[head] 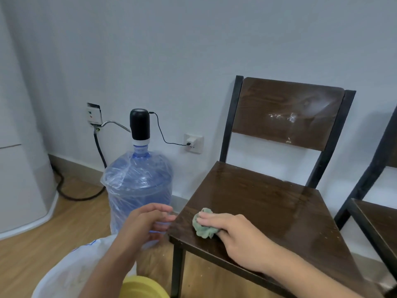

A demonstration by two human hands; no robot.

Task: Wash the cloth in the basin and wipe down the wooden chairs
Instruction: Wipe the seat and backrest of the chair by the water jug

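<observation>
Far left: a white appliance [19,168] stands on the wood-pattern floor [43,244], with a thick black cable [71,193] looping across the floor to a wall outlet [93,114] above it. Beside the appliance, against the pale wall [171,50], stands a blue water bottle [138,188] wrapped in clear plastic, topped with a black pump [139,124]. A thin black wire runs from the pump to a charger in a white socket [193,143].

Bottom left: a white plastic bag [71,274] and, just right of it, the rim of a yellow container [144,287], both partly covered by the left forearm.

The left hand [146,222] hovers in front of the bottle, just left of the seat's front corner, fingers loosely curled, holding nothing. Whether the fingertips touch the seat edge cannot be told.

The wooden chair [268,201] has a black metal frame and a dark brown seat and backrest; the seat carries a wet sheen, and smears show on the backrest. The green cloth [203,225], bunched, lies on the front left part of the seat. The right hand [234,233] presses down on it, fingers closed over the cloth.

Far right: a second chair [378,216] of the same make stands just beside the first, cut off by the frame edge
</observation>
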